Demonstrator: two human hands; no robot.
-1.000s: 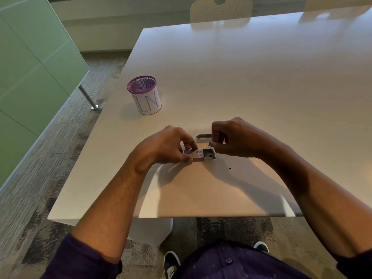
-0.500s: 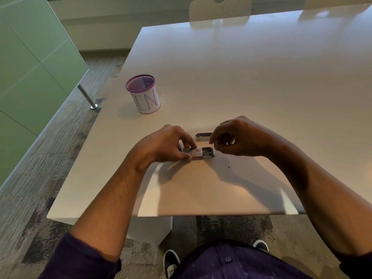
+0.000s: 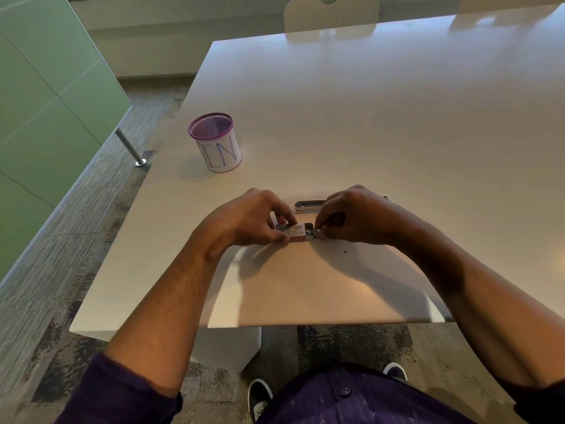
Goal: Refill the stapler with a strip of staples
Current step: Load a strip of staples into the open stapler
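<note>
A small white staple box (image 3: 298, 231) with a barcode and a red lower edge rests on the white table (image 3: 367, 117). My left hand (image 3: 244, 220) grips its left end. My right hand (image 3: 351, 217) pinches thumb and forefinger at the box's open right end; whether they hold the inner tray or a strip of staples is hidden. Just behind the box lies a slim dark metallic stapler (image 3: 307, 205), its right part covered by my right hand.
A purple mesh pen cup (image 3: 215, 142) with a white paper label stands at the left of the table. The table's near edge runs just below my forearms. A white chair (image 3: 331, 12) sits at the far side. A green glass wall is at left.
My right hand has come down and left, from just above the stapler to the open right end of the box. My left hand and the box stay put.
</note>
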